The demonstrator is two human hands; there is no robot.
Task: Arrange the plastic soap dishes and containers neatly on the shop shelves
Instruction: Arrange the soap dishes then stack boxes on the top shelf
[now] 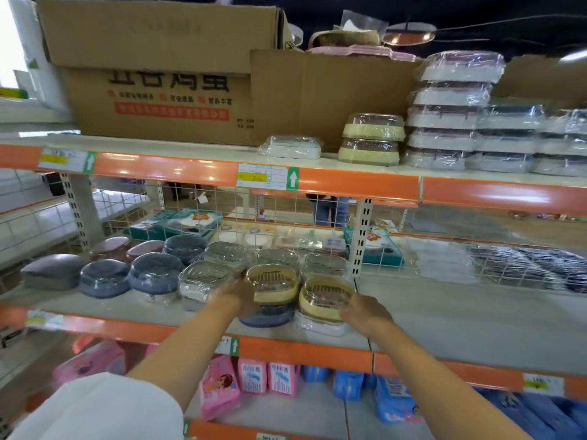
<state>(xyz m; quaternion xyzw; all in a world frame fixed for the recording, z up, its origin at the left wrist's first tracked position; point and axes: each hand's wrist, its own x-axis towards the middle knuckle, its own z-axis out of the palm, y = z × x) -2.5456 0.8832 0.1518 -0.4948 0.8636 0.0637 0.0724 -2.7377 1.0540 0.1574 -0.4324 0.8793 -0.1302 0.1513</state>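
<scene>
We see the left hand (pixel 239 295) gripping a yellow soap dish (pixel 272 285) stacked on a blue dish (pixel 267 316), while the right hand (pixel 365 312) appears to hold a second yellow dish (pixel 324 298) atop a white one (pixel 317 325), though blur hides its fingers. Both stacks sit near the middle shelf (pixel 444 325) front edge; wrapped grey and blue dishes (pixel 152 274) line up left.

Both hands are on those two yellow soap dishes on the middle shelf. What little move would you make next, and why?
Probably set each one square on the dish under it. The left hand holds a yellow dish atop a blue dish, the right hand another yellow dish atop a white dish; both look tilted and off-centre.
</scene>
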